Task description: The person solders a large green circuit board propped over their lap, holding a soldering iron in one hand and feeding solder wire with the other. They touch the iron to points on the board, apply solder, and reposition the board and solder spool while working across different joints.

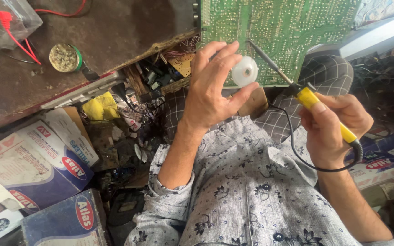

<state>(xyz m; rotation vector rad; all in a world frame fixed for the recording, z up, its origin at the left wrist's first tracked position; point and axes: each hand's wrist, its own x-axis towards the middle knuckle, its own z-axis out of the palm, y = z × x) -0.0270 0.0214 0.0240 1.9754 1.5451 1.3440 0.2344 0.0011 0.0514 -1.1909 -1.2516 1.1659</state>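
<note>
Left hand: your left hand [213, 86] is half closed — thumb and fingertips pinch a small white spool [244, 71], the other fingers fanned loosely upward.
White spool: a round, translucent plastic reel with a dark centre hole, held flat-face toward you, just in front of the board's lower edge.
Right hand: your right hand [333, 127] is curled tight around the handle of a soldering iron [306, 95], thumb pressed along the top.
Soldering iron: smooth yellow plastic grip, black collar, slim dull-metal shaft pointing toward 10 o'clock; its tip lies against the board just beside the spool. A thin black cord loops from its butt across your lap.
Circuit board [279, 32]: flat green laminate at 12 o'clock, speckled all over with tiny silvery solder dots and pale traces.
Workbench [115, 32]: scuffed brown surface at 10 o'clock, edge chipped; a round tin [64, 58] of crusty greyish paste sits on it, with red wires [19, 38] near.
Yellow rag [100, 108]: crumpled, soft, at 9 o'clock below the bench.
Cardboard boxes [37, 159]: glossy blue-and-white cartons, worn, at 8 o'clock.
Shirt [251, 191]: grey woven cloth with dark floral print — checked trousers beyond it.
</note>
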